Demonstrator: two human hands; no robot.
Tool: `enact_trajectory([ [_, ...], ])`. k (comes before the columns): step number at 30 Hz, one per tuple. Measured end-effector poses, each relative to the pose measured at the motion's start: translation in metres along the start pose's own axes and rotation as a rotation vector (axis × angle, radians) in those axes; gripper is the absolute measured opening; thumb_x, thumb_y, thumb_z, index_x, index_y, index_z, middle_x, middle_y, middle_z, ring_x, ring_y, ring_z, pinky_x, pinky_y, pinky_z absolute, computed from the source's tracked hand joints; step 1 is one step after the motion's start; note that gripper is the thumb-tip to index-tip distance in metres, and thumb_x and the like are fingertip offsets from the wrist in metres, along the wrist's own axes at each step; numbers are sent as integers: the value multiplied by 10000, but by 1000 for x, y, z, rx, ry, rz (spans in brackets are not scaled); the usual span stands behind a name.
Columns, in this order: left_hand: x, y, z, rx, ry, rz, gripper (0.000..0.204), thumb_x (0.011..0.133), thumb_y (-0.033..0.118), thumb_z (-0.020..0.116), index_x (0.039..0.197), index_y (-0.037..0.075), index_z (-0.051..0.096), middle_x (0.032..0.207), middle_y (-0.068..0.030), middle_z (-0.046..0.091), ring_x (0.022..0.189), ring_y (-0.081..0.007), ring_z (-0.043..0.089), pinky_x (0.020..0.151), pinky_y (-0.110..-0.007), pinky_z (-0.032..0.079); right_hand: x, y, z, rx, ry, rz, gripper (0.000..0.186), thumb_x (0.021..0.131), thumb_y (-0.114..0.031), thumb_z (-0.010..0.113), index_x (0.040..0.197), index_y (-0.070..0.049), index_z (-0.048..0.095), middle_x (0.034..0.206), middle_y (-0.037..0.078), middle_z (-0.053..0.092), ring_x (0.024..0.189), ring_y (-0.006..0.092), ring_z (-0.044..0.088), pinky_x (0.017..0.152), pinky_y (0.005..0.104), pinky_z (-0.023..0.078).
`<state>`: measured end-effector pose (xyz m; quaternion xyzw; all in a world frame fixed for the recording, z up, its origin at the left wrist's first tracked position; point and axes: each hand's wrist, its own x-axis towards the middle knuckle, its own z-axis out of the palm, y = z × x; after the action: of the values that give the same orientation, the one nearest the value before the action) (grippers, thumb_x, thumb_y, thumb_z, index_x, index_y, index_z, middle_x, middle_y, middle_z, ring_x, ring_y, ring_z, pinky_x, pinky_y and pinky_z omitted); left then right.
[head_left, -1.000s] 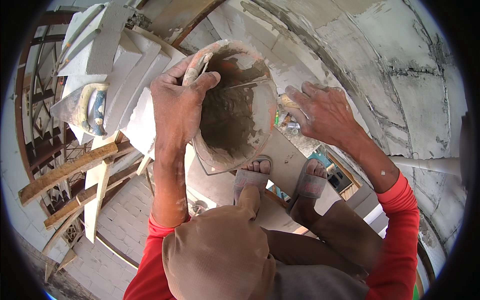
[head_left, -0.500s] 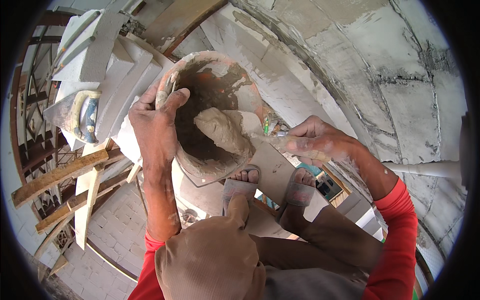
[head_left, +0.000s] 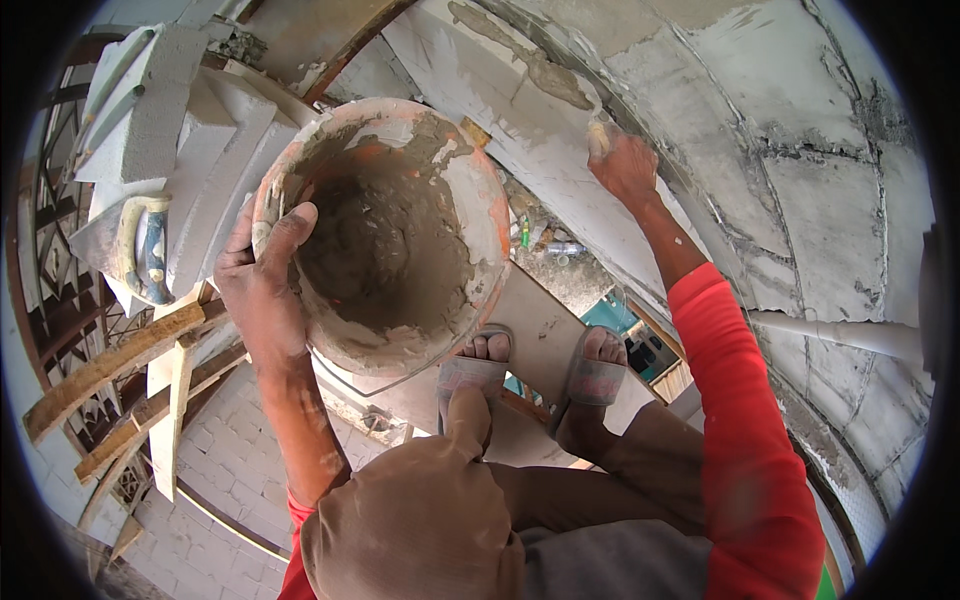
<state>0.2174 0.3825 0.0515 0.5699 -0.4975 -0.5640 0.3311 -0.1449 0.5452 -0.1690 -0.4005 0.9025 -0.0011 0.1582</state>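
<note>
My left hand (head_left: 265, 275) is closed on the rim of a mortar-smeared orange bucket (head_left: 485, 230), thumb inside and fingers outside. Wet grey mortar (head_left: 385, 250) coats the bottom and walls of the bucket, which tilts toward me. Out at the upper right, my right hand (head_left: 628, 168) is wrapped round the handle of a trowel (head_left: 600, 140). The trowel's blade is hard to make out against the pale wall ledge (head_left: 500, 80). A thick streak of mortar (head_left: 545, 70) lies along that ledge, just beyond the hand.
White blocks (head_left: 150, 110) are stacked at the left, with a handsaw (head_left: 145, 245) against them. Below are rough wooden boards (head_left: 120, 370). My sandalled feet (head_left: 480, 365) stand on a narrow plank (head_left: 535, 320) with gaps beside it. A block wall (head_left: 720, 90) curves along the right.
My right hand has moved from beside the bucket up and away to the wall ledge with the trowel. The mortar lump is no longer over the bucket, which has shifted slightly left.
</note>
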Motion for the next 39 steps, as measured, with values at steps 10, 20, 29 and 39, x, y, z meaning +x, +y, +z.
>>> enact_trajectory([
  [10,6,-6,-11,31,35,-10,447,878,78,728,1303,-58,694,1178,-110,747,1081,-180,689,1029,-296,478,-32,42,-11,-63,-22,76,527,974,-385,586,1403,-83,625,1116,265,732,1109,429,693,984,579,501],
  [20,5,-14,-16,-36,44,-12,473,863,49,756,1314,-79,689,1179,-132,755,1088,-186,701,1050,-323,489,89,-65,-13,-150,44,-217,582,874,-164,675,1441,-85,570,1213,270,674,1068,453,704,909,565,559],
  [29,9,-21,-29,72,93,11,473,873,118,740,1313,-51,705,1141,-120,756,995,-170,686,977,-308,500,-6,61,10,-288,77,-215,703,879,-95,619,1564,-178,484,1376,304,565,1161,458,667,914,574,567],
  [39,16,-8,-26,103,-127,-38,490,943,112,673,1406,-36,606,1293,-134,699,1146,-218,677,1040,-345,491,-124,140,71,-143,1,28,669,929,-83,612,1569,-198,457,1238,224,552,1082,430,655,869,532,591],
])
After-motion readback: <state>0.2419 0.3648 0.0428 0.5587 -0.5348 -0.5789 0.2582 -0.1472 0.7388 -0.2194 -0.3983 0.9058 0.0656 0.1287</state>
